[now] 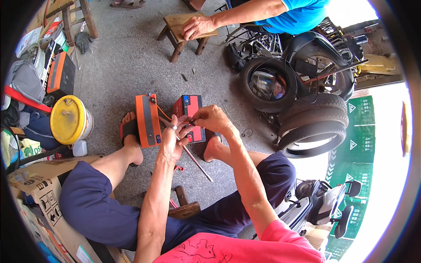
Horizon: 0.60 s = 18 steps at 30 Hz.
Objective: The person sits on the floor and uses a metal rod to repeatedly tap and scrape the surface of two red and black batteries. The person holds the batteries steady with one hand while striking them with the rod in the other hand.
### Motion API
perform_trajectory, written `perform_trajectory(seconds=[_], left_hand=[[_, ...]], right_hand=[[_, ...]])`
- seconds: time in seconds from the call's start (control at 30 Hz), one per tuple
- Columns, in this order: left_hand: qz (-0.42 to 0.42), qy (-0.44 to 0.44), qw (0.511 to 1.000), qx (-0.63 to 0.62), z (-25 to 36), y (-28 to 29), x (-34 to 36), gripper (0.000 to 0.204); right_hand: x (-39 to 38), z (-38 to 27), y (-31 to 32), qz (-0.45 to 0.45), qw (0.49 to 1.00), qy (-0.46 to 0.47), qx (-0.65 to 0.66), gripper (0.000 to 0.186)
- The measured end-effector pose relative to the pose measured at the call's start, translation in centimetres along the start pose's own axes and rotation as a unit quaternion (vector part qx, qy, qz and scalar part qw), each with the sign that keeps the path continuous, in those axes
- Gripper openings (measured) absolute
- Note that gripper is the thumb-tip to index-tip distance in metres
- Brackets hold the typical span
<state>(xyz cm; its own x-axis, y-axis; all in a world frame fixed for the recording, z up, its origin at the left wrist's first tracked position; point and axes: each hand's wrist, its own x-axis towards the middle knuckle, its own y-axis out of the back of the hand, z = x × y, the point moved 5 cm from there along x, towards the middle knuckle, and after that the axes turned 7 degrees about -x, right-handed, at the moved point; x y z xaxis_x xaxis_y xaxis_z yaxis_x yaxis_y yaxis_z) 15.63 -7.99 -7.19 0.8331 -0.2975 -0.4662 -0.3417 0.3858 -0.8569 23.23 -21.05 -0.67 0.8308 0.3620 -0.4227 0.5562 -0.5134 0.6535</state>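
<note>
Gray, speckled floor (127, 57) spreads around an orange-and-gray battery (148, 127), with a yellow-lidded bucket (68, 119) to its left, stacked tires (309, 113) well to its right, and a wooden stool (175, 21) beyond it, where another person's hand (193, 28) rests. Just right of that battery sits a red-and-black battery (193, 103), partly covered by the working hands. From a terminal at the orange-and-gray battery's far end, an orange cable (162, 111) runs rightward to them. Slim, straight and silvery, a metal rod (197, 163) slants away to its nearer right. The left hand (171, 142), just right of it, is palm up, fingers partly spread yet grasping the rod. Farther right, the right hand (211, 117) reaches inward, wrist bent, fingers pinching a small dark piece (191, 123), too tiny to identify.
</note>
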Motion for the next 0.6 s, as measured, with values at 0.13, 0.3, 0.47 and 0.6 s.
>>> perform_trajectory(seconds=[0.13,0.3,0.47,0.6], left_hand=[[-0.003,-0.003,1.000,-0.022,0.1,0.2,0.0,0.056],[0.008,-0.012,1.000,0.006,0.1,0.3,-0.1,0.055],[0.023,-0.018,0.999,0.035,0.1,-0.1,-0.3,0.054],[0.026,-0.022,0.999,0.041,0.3,0.2,-0.6,0.055]], right_hand=[[-0.8,-0.7,-0.2,0.030,0.999,-0.026,-0.032,0.018],[-0.7,-0.4,-0.7,0.057,0.995,-0.021,-0.084,0.018],[-0.1,1.9,-1.9,0.064,0.994,-0.080,-0.022,0.020],[-0.4,1.5,-1.8,0.056,0.992,-0.102,0.043,0.021]])
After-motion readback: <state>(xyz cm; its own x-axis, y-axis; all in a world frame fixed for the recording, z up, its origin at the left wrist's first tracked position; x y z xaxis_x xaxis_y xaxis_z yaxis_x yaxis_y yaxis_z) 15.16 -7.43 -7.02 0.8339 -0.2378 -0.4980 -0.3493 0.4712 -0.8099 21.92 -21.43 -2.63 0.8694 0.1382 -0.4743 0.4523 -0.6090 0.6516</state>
